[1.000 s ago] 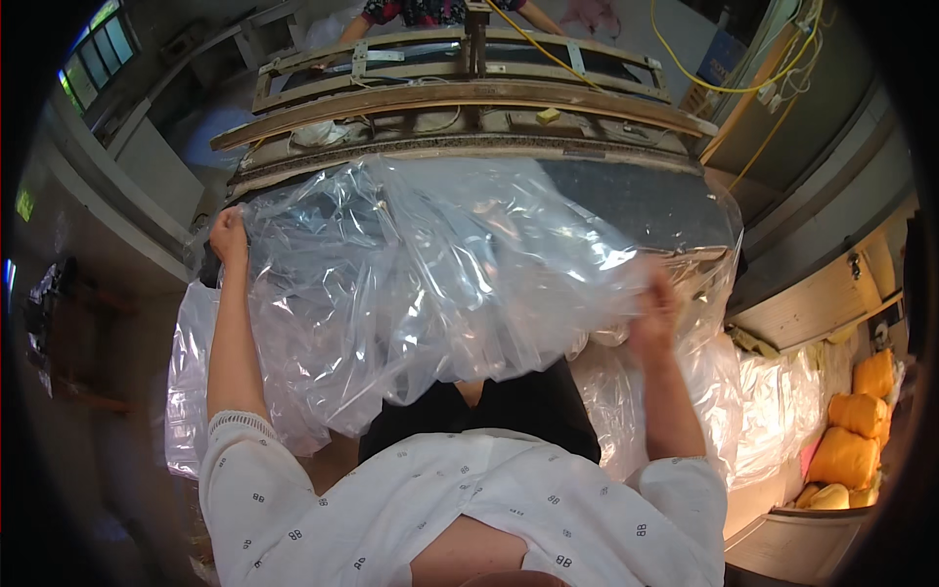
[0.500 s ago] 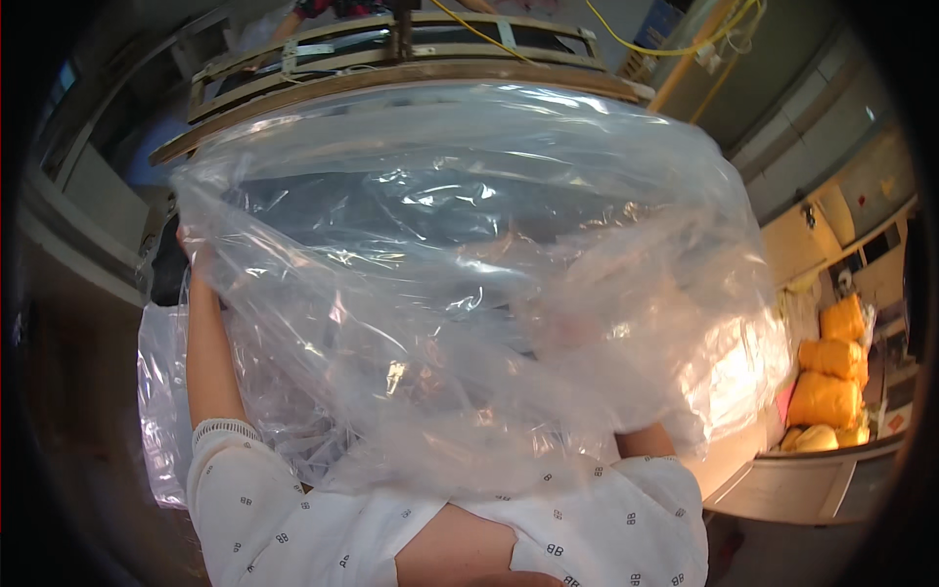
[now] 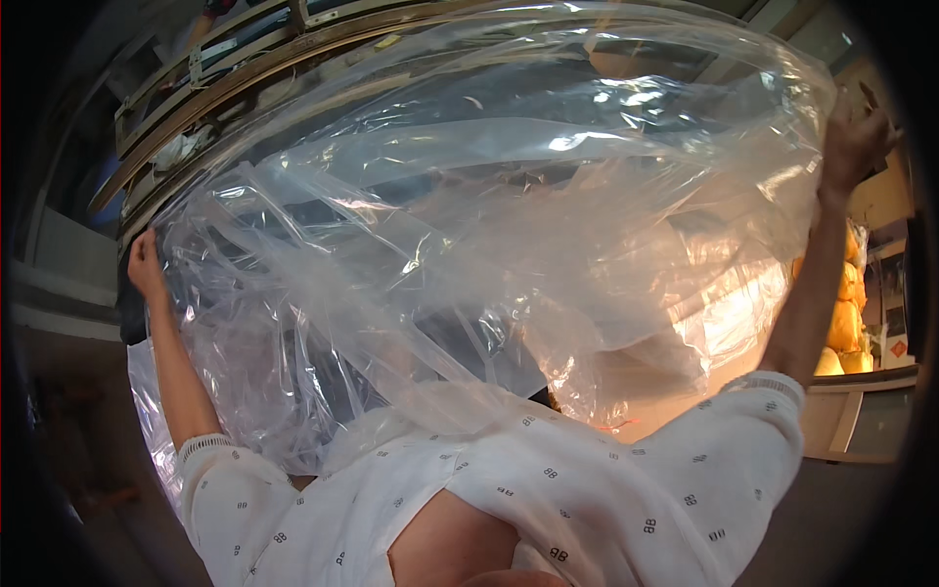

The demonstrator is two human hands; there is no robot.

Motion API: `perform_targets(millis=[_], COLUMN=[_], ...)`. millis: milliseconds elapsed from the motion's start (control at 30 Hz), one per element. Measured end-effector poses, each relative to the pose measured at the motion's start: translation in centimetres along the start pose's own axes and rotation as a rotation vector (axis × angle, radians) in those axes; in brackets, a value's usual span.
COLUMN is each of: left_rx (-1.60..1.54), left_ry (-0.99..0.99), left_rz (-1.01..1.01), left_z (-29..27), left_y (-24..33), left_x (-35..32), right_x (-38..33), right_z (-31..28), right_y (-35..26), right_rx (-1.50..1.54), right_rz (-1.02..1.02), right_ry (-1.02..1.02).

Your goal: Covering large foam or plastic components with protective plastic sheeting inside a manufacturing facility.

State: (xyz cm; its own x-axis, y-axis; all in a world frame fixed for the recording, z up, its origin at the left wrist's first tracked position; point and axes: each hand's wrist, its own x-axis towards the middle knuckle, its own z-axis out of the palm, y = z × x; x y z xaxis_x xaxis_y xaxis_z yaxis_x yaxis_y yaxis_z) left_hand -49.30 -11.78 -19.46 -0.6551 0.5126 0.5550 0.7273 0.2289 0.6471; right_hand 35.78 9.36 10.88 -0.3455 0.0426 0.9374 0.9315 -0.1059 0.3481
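Observation:
A large sheet of clear plastic film [image 3: 469, 254] spreads across the view in front of me, wrinkled and shiny, with dark shapes showing dimly through it. At the far left, my left hand [image 3: 144, 262] is closed on the film's edge, arm stretched forward. My right hand [image 3: 857, 147] is raised at the far right and grips the opposite edge, some fingers bent outward. Between the two hands the upper edge bows in a wide arc. The near part of the film lies loosely folded against my chest.
A wooden frame with metal fittings [image 3: 210, 83] runs along the far left behind the film. On the right, several yellow bundles [image 3: 846, 323] are stacked beside a tan surface [image 3: 660, 391], partly under the film. Part of another person shows at the top left.
My right hand has come out from under the film and swung up to the far right, spreading the film wider. My left hand has shifted slightly outward, and the view has turned right.

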Motion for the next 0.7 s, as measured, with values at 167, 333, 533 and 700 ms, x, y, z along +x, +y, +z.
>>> perform_targets(millis=[167,333,533,700], left_rx=[0.351,0.504,0.713,0.692], left_ry=[0.052,-0.026,0.137,0.096], left_rz=[-0.022,-0.083,-0.116,-0.146], left_z=[-9.0,-15.3,-10.6,-10.1], left_y=[-6.9,-12.3,-11.0,-7.7], left_x=[-1.1,-0.8,-1.6,-2.0], right_x=[-19.0,-21.8,-17.3,-14.4], right_z=[0.6,4.5,7.2,8.0], right_y=[-16.1,-19.7,-24.1,-25.3], right_rx=[0.247,1.025,0.653,0.533], right_rz=[-0.522,0.191,0.103,0.05], right_ry=[-0.973,-0.857,-0.644,-0.476])
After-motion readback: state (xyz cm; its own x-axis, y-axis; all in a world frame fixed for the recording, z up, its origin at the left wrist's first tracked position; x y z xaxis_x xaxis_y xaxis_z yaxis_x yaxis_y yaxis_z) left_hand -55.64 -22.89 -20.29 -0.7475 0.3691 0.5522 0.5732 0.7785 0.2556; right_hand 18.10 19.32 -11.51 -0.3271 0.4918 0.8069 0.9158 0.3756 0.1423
